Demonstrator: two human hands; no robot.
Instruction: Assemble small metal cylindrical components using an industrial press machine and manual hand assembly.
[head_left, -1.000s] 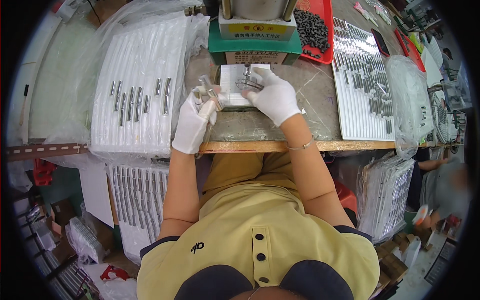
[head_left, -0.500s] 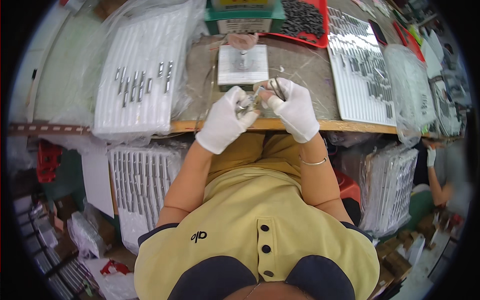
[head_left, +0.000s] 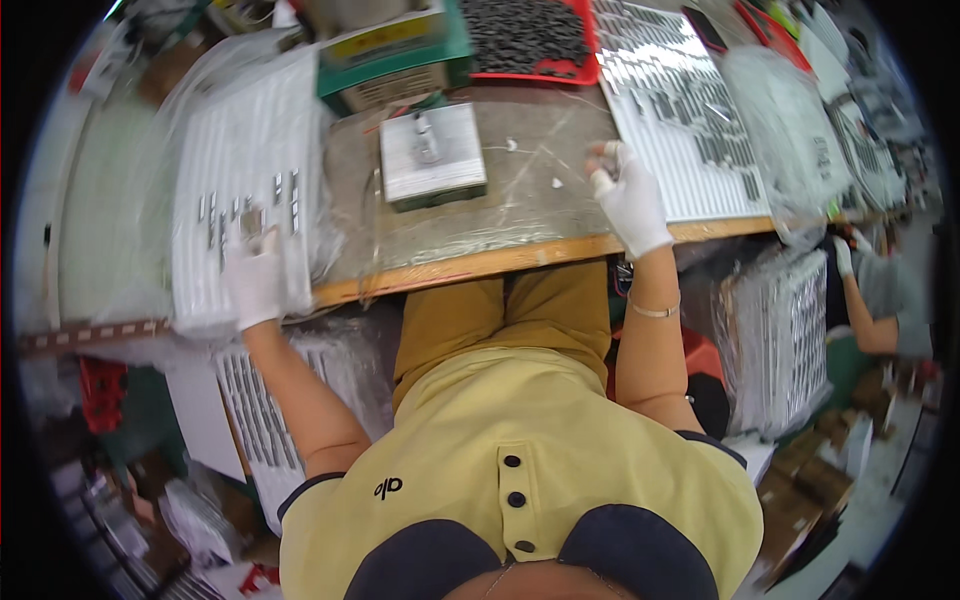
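Note:
My left hand point(head_left: 254, 280), in a white glove with bare fingertips, reaches over the left white ribbed tray point(head_left: 196, 262). Its fingers close on a small metal piece point(head_left: 251, 220), blurred, beside several slim shiny metal parts point(head_left: 294, 202) lying in the grooves. Out to the right, my right hand point(head_left: 632, 202) is raised above the bench by the near left edge of the right white tray point(head_left: 690, 190), which carries many metal parts. Finger and thumb stand apart there, and no object shows between them. Between the hands a flat metal-topped block point(head_left: 430, 175) bears a small upright clear fitting point(head_left: 427, 135).
Behind the block stands a green box point(head_left: 395, 85). A red tray point(head_left: 590, 45) full of small dark pieces sits at the back. Clear plastic wrap point(head_left: 785, 150) lies at the right, and a wooden edge point(head_left: 480, 263) runs along the bench front. Another person's gloved hand point(head_left: 842, 255) shows far right.
My hands have parted from in front of the block, where they worked together on a small metal item. The left went to the left tray, the right toward the right tray; the view shifted.

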